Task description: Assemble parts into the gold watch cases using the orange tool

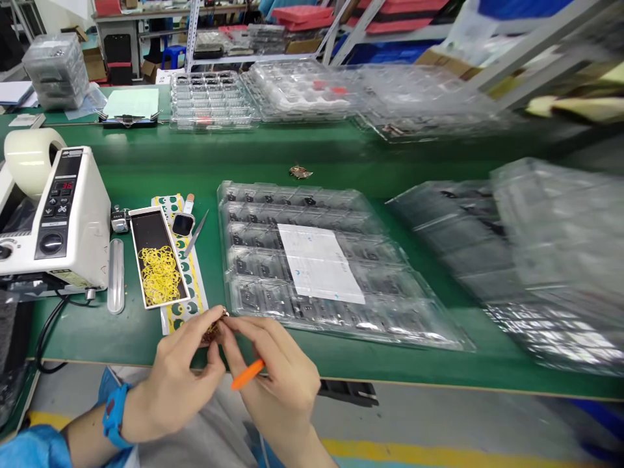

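My left hand [181, 374], with a blue band on its wrist, pinches a small coppery part [210, 333] between thumb and fingers above the table's front edge. Fingers hide most of that part, so its kind is unclear. My right hand [280, 370] meets it from the right, fingertips pressed together at the part. An orange tool [248, 375] is tucked in the right hand; its working end cannot be made out. Just beyond the hands lies a white box [186, 296] with yellow rubber-band-like loops [160, 275]. Metal tweezers [196, 233] rest beside a small square watch-like device [182, 225].
A clear compartment tray [404, 286] with a paper sheet [322, 263] covers the table's middle. Blurred trays [550, 260] stand at right. A tape dispenser [73, 221] is at left. Another coppery piece [300, 172] lies behind the tray. More trays [209, 101] line the raised shelf.
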{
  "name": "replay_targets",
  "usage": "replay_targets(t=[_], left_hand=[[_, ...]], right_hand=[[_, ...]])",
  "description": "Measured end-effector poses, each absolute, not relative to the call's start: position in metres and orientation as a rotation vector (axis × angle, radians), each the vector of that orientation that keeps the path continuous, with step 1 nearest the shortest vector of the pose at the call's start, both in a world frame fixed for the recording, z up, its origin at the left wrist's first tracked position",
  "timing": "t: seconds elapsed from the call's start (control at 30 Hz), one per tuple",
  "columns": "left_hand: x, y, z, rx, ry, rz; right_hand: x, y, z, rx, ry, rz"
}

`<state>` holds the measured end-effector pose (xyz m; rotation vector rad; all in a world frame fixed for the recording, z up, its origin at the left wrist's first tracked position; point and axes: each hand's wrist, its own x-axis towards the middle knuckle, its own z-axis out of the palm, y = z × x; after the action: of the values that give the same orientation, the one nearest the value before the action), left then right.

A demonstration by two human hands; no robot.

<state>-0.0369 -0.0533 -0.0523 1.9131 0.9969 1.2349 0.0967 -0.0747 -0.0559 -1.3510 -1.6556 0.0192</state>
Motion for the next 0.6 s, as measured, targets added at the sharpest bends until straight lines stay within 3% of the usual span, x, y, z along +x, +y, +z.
replay_targets(t=[0.2, 0.43, 0.6], left_hand=[[-0.044, -0.052, -0.059, 1.936, 0.976, 1.245], [-0.057, -0.053, -0.064, 1.691, 1.139, 1.235], [-0.070, -0.056, -0.067, 1.243, 1.197, 1.205]], right_hand=[[0.094, -0.064, -0.050, -1.286, -1.702, 0.144], [0.093, -0.052, -0.036, -1.077, -1.608, 0.863], [0.091, -0.029, -0.026, -1.082, -1.494, 1.023]])
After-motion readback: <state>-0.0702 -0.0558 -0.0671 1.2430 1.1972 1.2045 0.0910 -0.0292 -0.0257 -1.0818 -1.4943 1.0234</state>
